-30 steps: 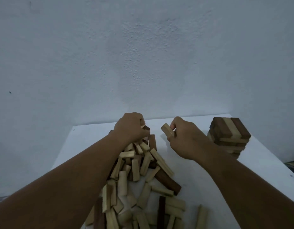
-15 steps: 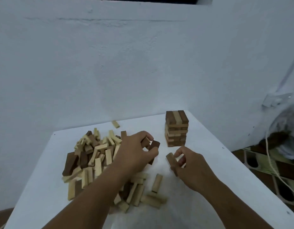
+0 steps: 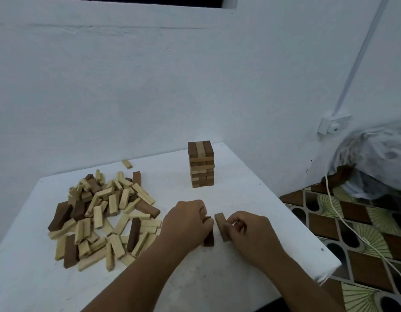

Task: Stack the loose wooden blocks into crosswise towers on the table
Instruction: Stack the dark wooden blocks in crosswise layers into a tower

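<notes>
One tower (image 3: 201,164) stands finished toward the far side of the table (image 3: 240,278), well apart from your hands. The pile (image 3: 105,216) of loose blocks lies on the left half, with a stray block (image 3: 127,164) beyond it near the wall.

You are at the start of a second tower, on bare table in front of the first. Your left hand (image 3: 186,224) is curled round a dark block (image 3: 209,233), whose lower end shows below the fingers and looks to be at the table surface; whether that hand holds a second block cannot be told, since the fingers cover it. Your right hand (image 3: 251,233) pinches a lighter block (image 3: 222,226) between thumb and fingers, tilted, just beside the dark one but not touching it.

Judgement: the base layer is being laid. The next move calls for both blocks to lie flat, side by side, long edges flush and ends level. A third block from the pile would then complete the layer. The following layer must run across it. A skewed base will lean every layer above.
</notes>
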{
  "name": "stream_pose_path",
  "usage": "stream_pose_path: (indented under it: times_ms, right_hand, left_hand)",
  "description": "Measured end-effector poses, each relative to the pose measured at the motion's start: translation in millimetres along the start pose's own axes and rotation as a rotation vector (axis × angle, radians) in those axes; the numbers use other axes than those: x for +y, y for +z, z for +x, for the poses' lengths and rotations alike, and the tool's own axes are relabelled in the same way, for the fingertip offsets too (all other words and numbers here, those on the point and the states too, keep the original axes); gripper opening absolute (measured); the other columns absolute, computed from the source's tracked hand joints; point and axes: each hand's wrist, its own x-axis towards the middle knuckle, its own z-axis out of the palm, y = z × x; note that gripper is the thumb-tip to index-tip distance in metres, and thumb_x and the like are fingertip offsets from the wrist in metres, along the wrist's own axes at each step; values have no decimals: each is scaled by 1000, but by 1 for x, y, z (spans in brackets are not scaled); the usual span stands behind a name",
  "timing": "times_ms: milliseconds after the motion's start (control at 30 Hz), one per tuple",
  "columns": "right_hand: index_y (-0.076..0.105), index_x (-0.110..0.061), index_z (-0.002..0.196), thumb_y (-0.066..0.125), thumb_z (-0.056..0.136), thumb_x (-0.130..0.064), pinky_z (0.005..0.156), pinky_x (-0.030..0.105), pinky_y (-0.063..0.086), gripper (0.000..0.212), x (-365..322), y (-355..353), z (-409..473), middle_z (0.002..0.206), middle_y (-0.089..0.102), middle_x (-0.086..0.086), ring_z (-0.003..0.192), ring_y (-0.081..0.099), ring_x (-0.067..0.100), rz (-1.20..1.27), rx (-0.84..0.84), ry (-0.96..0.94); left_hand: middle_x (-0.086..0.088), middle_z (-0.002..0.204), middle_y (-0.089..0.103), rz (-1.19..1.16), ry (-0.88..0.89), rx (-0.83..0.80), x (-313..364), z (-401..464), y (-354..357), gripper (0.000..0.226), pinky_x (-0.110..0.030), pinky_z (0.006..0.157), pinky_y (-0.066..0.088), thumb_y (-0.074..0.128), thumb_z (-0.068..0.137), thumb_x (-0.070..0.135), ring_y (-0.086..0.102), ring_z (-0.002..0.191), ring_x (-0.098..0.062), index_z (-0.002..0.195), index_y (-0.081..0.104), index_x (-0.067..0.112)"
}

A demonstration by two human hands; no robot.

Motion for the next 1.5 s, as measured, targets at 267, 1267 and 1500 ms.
stream_pose_path:
  times_ms: [267, 1267, 1500]
  right_hand:
    - [72, -35, 90, 56, 79, -46, 72, 18, 52, 22, 10, 7, -5, 78, 69, -20, 71, 62, 5, 44, 46, -67]
    - [72, -31, 84, 67, 79, -38, 66, 8, 41, 10, 17, 10, -5, 74, 66, -17, 64, 57, 2, 73, 64, -141]
    - [71, -34, 85, 70, 64, -70, 74, 16, 46, 42, 12, 7, -5, 86, 63, -24, 86, 58, -1, 86, -5, -205]
  left_hand:
    - [6, 80, 64, -311, -103, -50, -1, -7, -2, 12, -17, 50, 40, 61, 92, 35, 55, 60, -8, 104, 59, 31]
    - [8, 98, 73, 3, -4, -116, -18, -3, -12, 22, -22, 77, 51, 65, 90, 40, 63, 81, -6, 107, 73, 28]
    - [12, 100, 63, 25, 142, -126, -31, -3, -12, 26, -17, 79, 43, 70, 90, 22, 54, 91, -5, 115, 69, 30]
